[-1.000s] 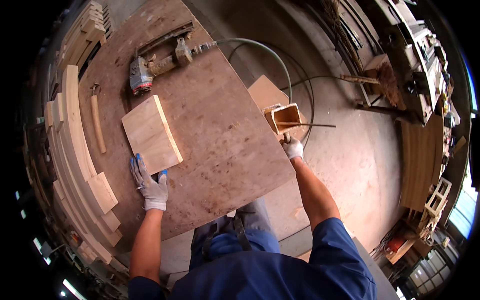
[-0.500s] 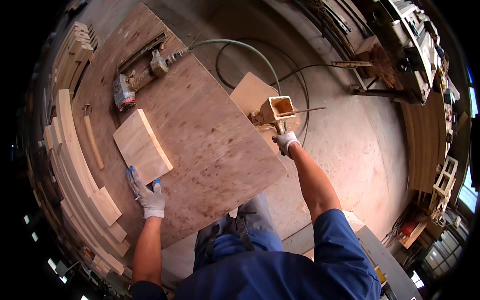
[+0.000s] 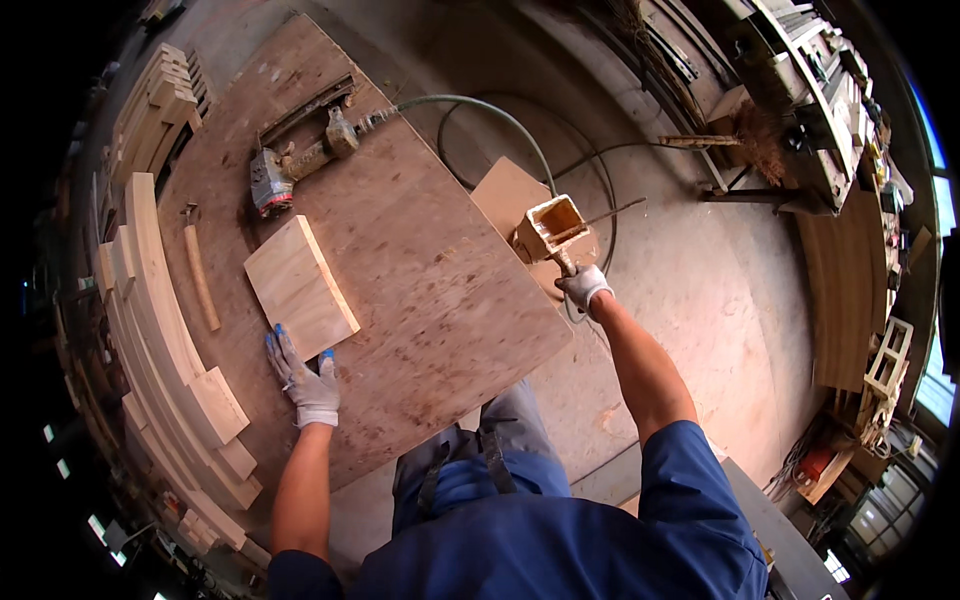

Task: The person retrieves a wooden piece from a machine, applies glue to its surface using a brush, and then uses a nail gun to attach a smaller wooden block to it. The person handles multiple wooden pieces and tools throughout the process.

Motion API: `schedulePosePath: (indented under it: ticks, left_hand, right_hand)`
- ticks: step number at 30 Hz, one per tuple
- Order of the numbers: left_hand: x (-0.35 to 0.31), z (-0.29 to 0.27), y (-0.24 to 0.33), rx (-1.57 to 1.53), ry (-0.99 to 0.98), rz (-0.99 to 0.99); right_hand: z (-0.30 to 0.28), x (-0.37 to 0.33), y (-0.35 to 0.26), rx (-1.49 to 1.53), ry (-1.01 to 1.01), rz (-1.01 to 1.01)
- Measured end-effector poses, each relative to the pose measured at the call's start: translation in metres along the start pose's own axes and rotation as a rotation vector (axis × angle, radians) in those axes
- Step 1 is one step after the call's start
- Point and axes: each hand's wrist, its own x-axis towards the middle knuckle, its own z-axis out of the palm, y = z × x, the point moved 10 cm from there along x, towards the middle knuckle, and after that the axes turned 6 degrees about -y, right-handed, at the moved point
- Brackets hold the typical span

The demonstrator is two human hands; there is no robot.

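My left hand [image 3: 305,382], in a pale glove with blue fingertips, lies with fingers spread at the near end of a flat wooden board [image 3: 302,285]. The board rests on a stained brown worktable [image 3: 440,330]. Off the table's right edge, my gloved right hand [image 3: 583,289] is closed round a stubby, crusted handle [image 3: 565,262]. This handle meets a square-mouthed container [image 3: 550,228] coated in tan residue. Whether it belongs to the container or to a tool in it, I cannot tell. A thin rod [image 3: 615,211] sticks out from the container's right side.
A nail gun [image 3: 300,165] lies on the table's far part, its green air hose [image 3: 490,112] running off the right edge. A hammer [image 3: 200,265] lies left of the board. Stacked curved wood pieces [image 3: 165,310] line the left side. Cardboard [image 3: 505,190] sits beyond the table edge.
The square container has tipped and turned slightly, with my right hand still at its handle. The view has shifted a little. My left hand stays by the board's near end.
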Motion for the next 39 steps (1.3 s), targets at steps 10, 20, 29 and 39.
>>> schedulePosePath:
  ticks: [10,20,29,39]
  left_hand:
    - [0.000,-0.003,0.006,-0.018,-0.003,0.018]
    - [-0.004,0.009,-0.012,-0.032,-0.027,-0.097]
    - [-0.010,-0.022,-0.018,-0.081,0.020,-0.063]
    - [-0.032,-0.052,-0.023,-0.451,0.135,-0.044]
  right_hand:
    - [0.024,0.018,0.016,0.023,0.067,0.104]
    - [-0.002,0.011,0.008,-0.038,0.053,-0.107]
    - [-0.104,-0.132,-0.049,0.304,0.340,-0.238]
    - [-0.048,-0.415,-0.235,0.524,0.411,-0.690]
